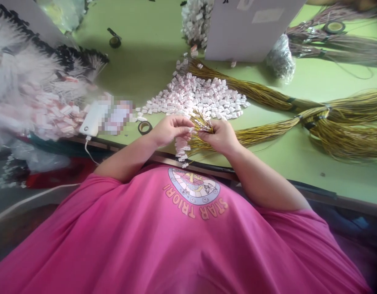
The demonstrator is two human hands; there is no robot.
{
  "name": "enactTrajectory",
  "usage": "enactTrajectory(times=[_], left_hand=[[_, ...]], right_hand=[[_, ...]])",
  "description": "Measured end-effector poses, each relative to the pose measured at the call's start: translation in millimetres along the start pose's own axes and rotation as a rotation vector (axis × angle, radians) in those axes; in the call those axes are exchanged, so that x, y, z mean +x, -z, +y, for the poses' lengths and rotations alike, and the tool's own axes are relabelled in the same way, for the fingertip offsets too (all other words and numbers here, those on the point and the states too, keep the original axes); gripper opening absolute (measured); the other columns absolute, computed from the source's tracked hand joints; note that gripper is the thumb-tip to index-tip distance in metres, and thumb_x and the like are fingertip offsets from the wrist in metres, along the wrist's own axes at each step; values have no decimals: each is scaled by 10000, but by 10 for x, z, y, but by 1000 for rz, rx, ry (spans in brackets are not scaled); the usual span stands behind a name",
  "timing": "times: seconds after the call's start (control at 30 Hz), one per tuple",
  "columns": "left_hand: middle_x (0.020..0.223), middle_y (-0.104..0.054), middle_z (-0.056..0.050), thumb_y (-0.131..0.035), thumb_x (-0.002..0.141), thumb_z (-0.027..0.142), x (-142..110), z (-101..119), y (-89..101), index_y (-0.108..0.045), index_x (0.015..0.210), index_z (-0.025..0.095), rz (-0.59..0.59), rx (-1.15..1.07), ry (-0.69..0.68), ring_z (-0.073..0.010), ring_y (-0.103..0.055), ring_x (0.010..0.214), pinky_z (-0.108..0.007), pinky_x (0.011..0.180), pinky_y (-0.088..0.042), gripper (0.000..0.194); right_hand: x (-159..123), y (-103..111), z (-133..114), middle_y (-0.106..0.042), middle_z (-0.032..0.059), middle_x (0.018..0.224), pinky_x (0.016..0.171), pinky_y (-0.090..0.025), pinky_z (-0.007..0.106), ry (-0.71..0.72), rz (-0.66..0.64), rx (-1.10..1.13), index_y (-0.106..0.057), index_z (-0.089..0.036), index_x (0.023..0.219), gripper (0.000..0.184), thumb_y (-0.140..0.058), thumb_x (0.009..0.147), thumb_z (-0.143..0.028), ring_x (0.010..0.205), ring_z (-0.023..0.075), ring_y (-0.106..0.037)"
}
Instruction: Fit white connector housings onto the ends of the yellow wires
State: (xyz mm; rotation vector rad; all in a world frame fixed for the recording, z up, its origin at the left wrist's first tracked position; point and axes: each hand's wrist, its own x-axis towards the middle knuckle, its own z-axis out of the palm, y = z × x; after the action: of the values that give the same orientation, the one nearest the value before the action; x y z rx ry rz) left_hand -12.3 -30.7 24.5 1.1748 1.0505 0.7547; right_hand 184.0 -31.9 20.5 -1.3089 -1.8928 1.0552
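One white power bank (95, 117), by its look, is lying to the left of the left hand (173, 130), with a cable (89, 151) running from its near end; a roll of black tape (145, 127) is resting just beside that wrist. The left hand is pinching a small white connector housing (191, 130) between thumb and forefinger, probably so that the little piece is sitting ready for fine turning. Below these fingers a row of white housings (182, 149) is lying on the near side, while a heap of loose housings (203, 96) is spreading just beyond both hands, likely for short reaching. The right hand (222, 136) is gripping a bundle of yellow wires (202, 122), apparently near the ends so that the tips are fanning within reach. Those tips are pointing left and slightly forward; the bundle's long axis is running crosswise, its tail trailing rightward past the right hand toward other tied bundles (344, 143)
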Motion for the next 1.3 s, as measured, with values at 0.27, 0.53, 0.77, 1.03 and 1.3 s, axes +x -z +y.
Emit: enactTrajectory(times=[0.27,0.53,0.77,1.03,1.3], left_hand=[[692,-659,-13,-728,715,135,24,-54,-6,-643,891,113,28,-26,-7,-108,-652,610,-274,652,-556,196],[699,-665,-25,-734,693,162,-37,3,-71,-665,776,108,117,164,-98,-107,-637,609,-261,621,-535,121],[656,-641,-23,-697,687,117,-26,-26,-111,-649,691,109,30,251,-92,-97,-596,575,-224,549,-485,49],[643,-631,-18,-700,705,166,-47,-94,-150,-650,704,119,107,194,-118,-101,-578,581,-237,561,-468,69],[671,-618,-13,-685,694,98,-61,-99,-201,-653,687,121,140,250,-135,-100,-577,601,-241,568,-461,40]], right_hand=[[-7,-33,13,-358,-35,532,513,-276,237,10,54,-54,-478,-160,563,179,-547,675,-281,551,80,-333],[-7,-42,32,-404,-28,542,531,-298,237,40,8,-119,-529,-153,594,151,-549,684,-272,565,90,-374],[-25,-79,-6,-345,-39,490,503,-263,245,80,-15,-152,-484,-172,529,168,-550,668,-237,526,86,-333],[1,-53,-27,-423,-29,500,510,-288,236,70,-46,-126,-567,-153,572,191,-574,699,-295,530,89,-380],[2,-39,-14,-442,-22,491,505,-304,239,54,-81,-107,-546,-161,540,186,-601,687,-262,516,94,-386]])
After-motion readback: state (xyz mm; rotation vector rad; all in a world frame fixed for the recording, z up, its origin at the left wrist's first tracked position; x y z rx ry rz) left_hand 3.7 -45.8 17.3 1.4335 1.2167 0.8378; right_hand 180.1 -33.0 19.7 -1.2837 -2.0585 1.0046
